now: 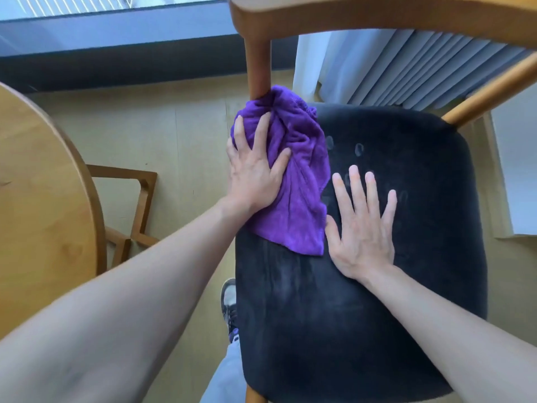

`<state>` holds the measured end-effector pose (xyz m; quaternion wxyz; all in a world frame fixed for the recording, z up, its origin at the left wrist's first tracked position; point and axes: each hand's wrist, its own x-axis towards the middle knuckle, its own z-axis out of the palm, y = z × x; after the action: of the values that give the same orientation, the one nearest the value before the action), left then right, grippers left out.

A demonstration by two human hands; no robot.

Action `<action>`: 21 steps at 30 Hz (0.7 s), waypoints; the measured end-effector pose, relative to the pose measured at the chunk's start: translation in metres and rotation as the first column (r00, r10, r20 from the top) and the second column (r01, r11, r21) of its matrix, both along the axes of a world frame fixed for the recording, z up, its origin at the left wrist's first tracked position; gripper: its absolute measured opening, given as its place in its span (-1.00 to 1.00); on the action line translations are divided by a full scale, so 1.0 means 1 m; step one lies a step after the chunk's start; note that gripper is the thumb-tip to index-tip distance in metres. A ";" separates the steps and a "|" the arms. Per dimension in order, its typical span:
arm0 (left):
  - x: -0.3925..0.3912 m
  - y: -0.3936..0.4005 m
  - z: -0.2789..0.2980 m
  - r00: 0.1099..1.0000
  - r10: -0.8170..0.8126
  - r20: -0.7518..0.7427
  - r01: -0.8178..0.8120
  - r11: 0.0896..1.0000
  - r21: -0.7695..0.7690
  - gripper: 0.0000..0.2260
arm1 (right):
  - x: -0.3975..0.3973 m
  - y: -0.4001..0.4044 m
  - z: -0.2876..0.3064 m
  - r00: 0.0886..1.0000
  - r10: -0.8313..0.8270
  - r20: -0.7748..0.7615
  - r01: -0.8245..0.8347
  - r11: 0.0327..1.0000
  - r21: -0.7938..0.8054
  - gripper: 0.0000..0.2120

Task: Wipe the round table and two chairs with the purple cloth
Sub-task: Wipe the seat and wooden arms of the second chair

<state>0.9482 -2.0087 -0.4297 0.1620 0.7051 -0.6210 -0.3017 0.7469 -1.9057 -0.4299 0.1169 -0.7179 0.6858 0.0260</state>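
A wooden chair with a dark velvet seat [406, 257] fills the right of the head view; its curved backrest [377, 16] runs along the top. The purple cloth [296, 181] lies crumpled on the seat's left rear corner, touching the backrest post [257, 65]. My left hand [252, 167] presses flat on the cloth with fingers spread. My right hand [363, 225] lies flat on the seat just right of the cloth, fingers straight. Finger marks show in the velvet. The round wooden table [37, 199] is at the left edge.
Under the table its wooden base frame [136, 205] stands on the light floor. A dark window sill [116, 56] runs along the back, with white and grey curtains [406, 68] behind the chair. A shoe [229, 306] shows beside the seat's left edge.
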 end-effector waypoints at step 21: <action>-0.031 0.251 0.074 0.937 -0.209 0.280 0.102 0.930 0.354 -0.45 | -0.015 -0.011 0.039 0.973 0.020 0.229 -0.087 0.954 0.286 -0.22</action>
<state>0.9173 -1.7579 -0.3555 -0.0849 0.7088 -0.6331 -0.2992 0.7314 -1.9165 -0.3906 0.2979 -0.7093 0.6369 0.0503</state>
